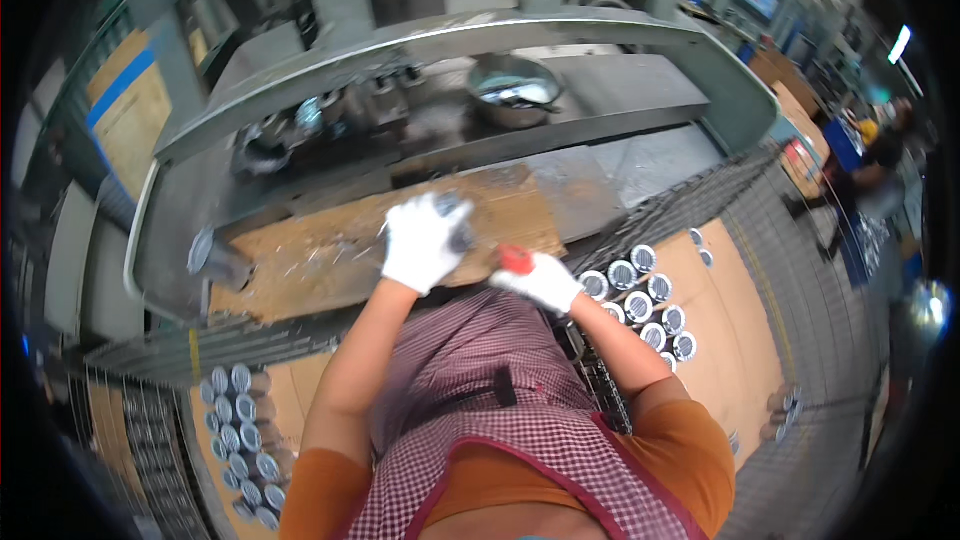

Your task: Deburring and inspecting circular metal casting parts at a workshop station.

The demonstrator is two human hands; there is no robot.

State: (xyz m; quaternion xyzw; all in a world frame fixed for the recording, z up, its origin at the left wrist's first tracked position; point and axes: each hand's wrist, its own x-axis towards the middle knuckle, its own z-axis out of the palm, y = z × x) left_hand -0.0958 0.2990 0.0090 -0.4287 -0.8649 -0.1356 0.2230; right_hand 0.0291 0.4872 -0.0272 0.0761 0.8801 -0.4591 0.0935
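Observation:
My left hand (418, 245), in a white glove, is closed around a grey metal part (458, 230), blurred and partly covered by the fingers. It hovers over a worn brown board (320, 248) on the bench. To its right, my right hand (548, 284), gloved too, is closed on a tool with a red handle (515, 259); the tool's working end cannot be made out. The two hands are a short gap apart. A grey metal cylinder (220, 260) stands at the board's left end.
A metal bowl (515, 105) with things inside sits on the raised ledge, beside several dark metal pieces (340, 115). Round-topped metal parts stand in rows on cardboard (730, 310) at right and in another group (240, 430) at lower left. Another person (870, 170) is far right.

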